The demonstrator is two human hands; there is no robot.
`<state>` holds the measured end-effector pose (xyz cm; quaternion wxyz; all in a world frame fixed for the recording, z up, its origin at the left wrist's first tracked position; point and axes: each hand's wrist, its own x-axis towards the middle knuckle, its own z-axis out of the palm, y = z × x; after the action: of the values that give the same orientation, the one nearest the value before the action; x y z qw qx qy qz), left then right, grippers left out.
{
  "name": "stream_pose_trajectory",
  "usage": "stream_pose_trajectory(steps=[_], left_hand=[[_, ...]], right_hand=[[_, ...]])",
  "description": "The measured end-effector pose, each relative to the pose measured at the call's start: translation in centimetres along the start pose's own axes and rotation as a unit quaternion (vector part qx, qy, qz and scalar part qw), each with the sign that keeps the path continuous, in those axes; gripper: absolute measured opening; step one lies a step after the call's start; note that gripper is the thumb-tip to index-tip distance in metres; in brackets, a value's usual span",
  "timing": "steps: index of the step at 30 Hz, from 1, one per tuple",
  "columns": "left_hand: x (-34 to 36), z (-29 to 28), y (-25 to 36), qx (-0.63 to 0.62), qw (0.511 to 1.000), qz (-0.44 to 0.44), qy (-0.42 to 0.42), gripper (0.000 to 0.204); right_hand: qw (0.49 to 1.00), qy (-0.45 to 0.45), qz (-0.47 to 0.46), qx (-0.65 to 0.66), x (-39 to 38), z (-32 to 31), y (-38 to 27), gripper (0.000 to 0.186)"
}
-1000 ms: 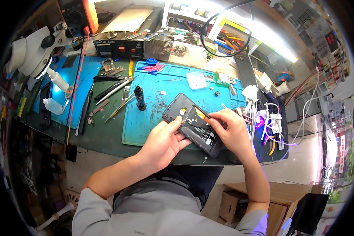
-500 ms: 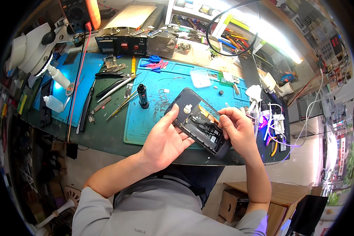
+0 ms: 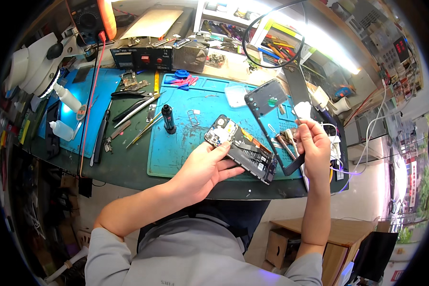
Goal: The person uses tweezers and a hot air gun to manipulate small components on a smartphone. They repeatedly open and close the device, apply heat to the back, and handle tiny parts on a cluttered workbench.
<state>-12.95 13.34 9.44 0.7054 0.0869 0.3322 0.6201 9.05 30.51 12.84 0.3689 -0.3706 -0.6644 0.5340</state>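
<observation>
Black plastic meets a scuffed blue work mat (image 3: 186, 152), above whose front edge we find the opened smartphone body (image 3: 249, 153), tilted with its interior facing up. The left hand (image 3: 200, 167) bears it from beneath, thumb laid over the near edge and fingers extended under it; we judge that this grip steadies the slab while leaving most of the inside uncovered. The right hand (image 3: 315, 145) holds the rear frame (image 3: 260, 98), thumb and forefinger drawn narrowly together at its right side; we cannot tell what the curled remaining fingers touch. Such a rim hold, we suggest, keeps the thin part clear of the exposed components. The frame slants just beside the body's right end, and we cannot tell whether the two touch. We note its smooth, dull upper plate with rounded corners and the slender rails bordering a large opening. Within the body lie a flat dark battery with pale print, an orange ribbon cable (image 3: 255, 139) and silvery board parts. Behind, we see an upright black cylindrical tool (image 3: 168, 120) and a translucent plastic box (image 3: 235, 97)
</observation>
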Motion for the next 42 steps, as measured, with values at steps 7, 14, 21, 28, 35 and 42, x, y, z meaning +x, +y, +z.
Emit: stream_pose_trajectory(steps=[7, 14, 21, 28, 35, 42], left_hand=[[3.8, 4.4, 1.1, 0.068, 0.997, 0.028, 0.002, 0.037], [16.8, 9.1, 0.7, 0.078, 0.991, 0.097, 0.055, 0.028], [23.7, 7.7, 0.3, -0.025, 0.995, 0.076, 0.059, 0.026], [16.2, 9.9, 5.0, -0.024, 0.998, -0.002, -0.058, 0.051], [5.0, 5.1, 2.5, 0.071, 0.98, 0.187, 0.018, 0.065], [-2.7, -2.4, -1.2, 0.364, 0.843, 0.386, 0.088, 0.057]], right_hand=[[0.998, 0.058, -0.033, -0.016, -0.4, -2.8, -2.3, 0.023], [0.995, 0.083, -0.056, 0.004, -1.1, -4.4, -2.9, 0.023], [0.995, 0.096, -0.025, -0.007, -1.9, -4.9, -1.8, 0.021], [0.99, 0.096, -0.051, -0.092, -2.0, -4.4, -0.8, 0.021], [0.973, 0.07, -0.11, -0.191, -2.4, -0.2, -0.6, 0.018], [0.858, -0.053, -0.4, -0.318, -2.5, 4.6, -1.2, 0.016]])
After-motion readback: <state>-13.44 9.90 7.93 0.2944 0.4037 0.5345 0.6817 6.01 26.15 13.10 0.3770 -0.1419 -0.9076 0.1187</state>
